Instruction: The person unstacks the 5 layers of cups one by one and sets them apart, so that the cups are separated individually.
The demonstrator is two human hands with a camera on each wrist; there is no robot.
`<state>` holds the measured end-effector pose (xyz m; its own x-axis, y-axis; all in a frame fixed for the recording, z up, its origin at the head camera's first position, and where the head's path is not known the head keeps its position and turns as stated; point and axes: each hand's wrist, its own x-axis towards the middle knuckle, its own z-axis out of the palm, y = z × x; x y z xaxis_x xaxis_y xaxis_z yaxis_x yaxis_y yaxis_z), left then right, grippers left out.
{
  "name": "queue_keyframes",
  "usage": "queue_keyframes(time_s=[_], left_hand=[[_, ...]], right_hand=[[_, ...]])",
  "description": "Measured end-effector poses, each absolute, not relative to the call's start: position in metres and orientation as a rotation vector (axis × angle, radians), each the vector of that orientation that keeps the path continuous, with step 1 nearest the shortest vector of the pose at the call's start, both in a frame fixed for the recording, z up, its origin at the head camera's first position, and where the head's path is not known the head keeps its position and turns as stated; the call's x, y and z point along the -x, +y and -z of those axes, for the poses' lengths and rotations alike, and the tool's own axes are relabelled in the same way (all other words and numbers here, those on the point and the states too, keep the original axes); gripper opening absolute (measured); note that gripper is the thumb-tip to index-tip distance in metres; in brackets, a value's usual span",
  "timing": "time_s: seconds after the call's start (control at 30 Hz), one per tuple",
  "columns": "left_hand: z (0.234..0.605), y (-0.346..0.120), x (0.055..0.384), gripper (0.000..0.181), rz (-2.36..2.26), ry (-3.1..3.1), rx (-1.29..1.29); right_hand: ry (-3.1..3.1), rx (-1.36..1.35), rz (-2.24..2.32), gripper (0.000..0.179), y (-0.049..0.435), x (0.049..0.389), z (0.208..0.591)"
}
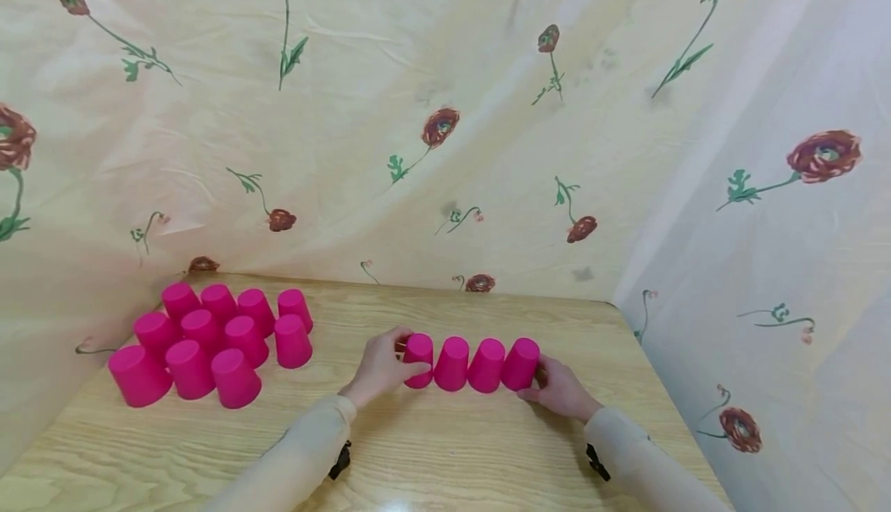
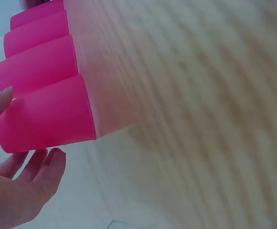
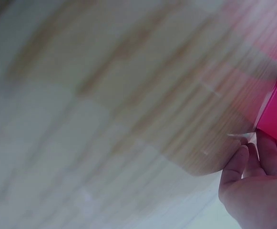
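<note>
Several pink cups stand upside down in a short row at the middle of the table, side by side. My left hand (image 1: 379, 365) is at the row's left end, its thumb across the front of the leftmost cup (image 1: 419, 351) and its fingers around the outer side. In the left wrist view that cup (image 2: 47, 114) sits between the thumb and the curled fingers (image 2: 52, 174). At the right end, my right hand (image 1: 560, 388) holds the rightmost cup (image 1: 520, 363), with the thumb low in front and the fingers behind. The right wrist view shows only part of this cup (image 3: 276, 117).
More upside-down pink cups (image 1: 202, 332) stand grouped in rows on the left of the wooden table (image 1: 459, 450). A flower-patterned cloth (image 1: 362, 110) hangs behind the table and along its sides.
</note>
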<state>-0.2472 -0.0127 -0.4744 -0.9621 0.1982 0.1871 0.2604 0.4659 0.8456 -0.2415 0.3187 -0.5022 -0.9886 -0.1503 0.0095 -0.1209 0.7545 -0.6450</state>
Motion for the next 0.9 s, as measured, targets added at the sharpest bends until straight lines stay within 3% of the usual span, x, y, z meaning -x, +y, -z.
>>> queue_keyframes(time_s=[0.4, 0.9], left_hand=[[0.476, -0.022, 0.242, 0.051, 1.566, -2.619, 0.383], [0.469, -0.066, 0.233, 0.052, 1.559, -2.561, 0.244]], right_hand=[[2.902, 0.266, 1.066, 0.061, 0.32, 0.24, 0.502], [2.904, 0.277, 1.074, 0.063, 0.321, 0.243, 0.505]])
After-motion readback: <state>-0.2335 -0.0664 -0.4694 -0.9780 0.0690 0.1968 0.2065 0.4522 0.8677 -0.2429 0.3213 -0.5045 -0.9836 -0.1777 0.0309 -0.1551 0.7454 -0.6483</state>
